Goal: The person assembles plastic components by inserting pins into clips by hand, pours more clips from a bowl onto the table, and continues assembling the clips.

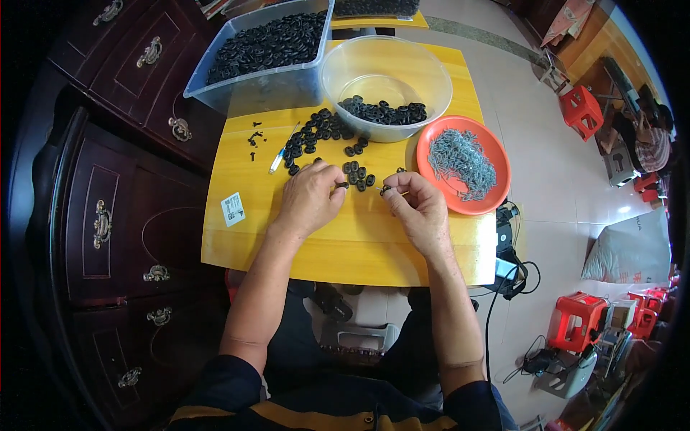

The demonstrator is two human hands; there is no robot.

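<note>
The shirt (323, 399) is dark navy, its short sleeves (226, 384) stopping just above the elbows (248, 341). A mustard-brown stripe (302, 412) crosses it, with a small round button (369, 417). Dark trousers (287, 337) show below the table's (345, 251) near edge.

The rectangular wooden tabletop (345, 251) is yellow, the small oval pieces (370, 179) black, the round plastic dish (497, 154) orange-red, the thin metal pieces (462, 164) silver-grey; the navy shirt (323, 395) bears a mustard stripe.
</note>
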